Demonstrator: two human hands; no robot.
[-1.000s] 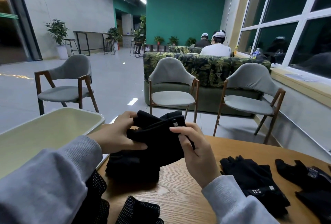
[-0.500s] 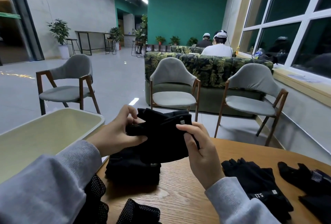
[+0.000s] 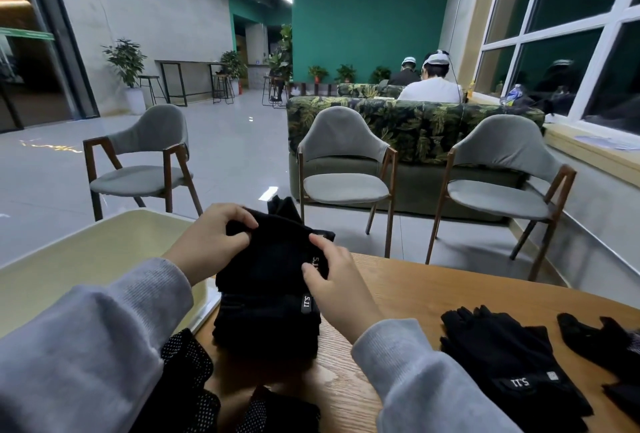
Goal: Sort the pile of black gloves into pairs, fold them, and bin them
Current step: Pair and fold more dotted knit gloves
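Here the wooden worktop (image 3: 433, 297) fills the near right of the view, its grain running across and its far edge curved. At its left edge sits a pale yellow-green bin (image 3: 86, 259) with a light rim. Just right of the bin, a stack of folded black gloves (image 3: 266, 325) rests on the wood, a small white "5.11" tag showing on its front. On top of that stack lies the folded black glove pair (image 3: 273, 259), matte dark fabric bunched into a thick bundle with another "5.11" label at its right side and a few finger ends sticking up at the far edge.

Both hands are on this bundle. The left hand (image 3: 207, 242) has its fingers curled over the far left edge, pinching the fabric. The right hand (image 3: 332, 280) grips the right side, thumb and fingertips bent against the labelled cuff. Grey sleeves cover both forearms.

Further right on the worktop a loose black glove (image 3: 505, 360) lies flat, fingers pointing far, its logo tab reading upside down. Another dark glove (image 3: 602, 342) lies near the right border, partly cut off. At the near left edge lies black dotted mesh fabric (image 3: 194, 384); I cannot tell what it is.
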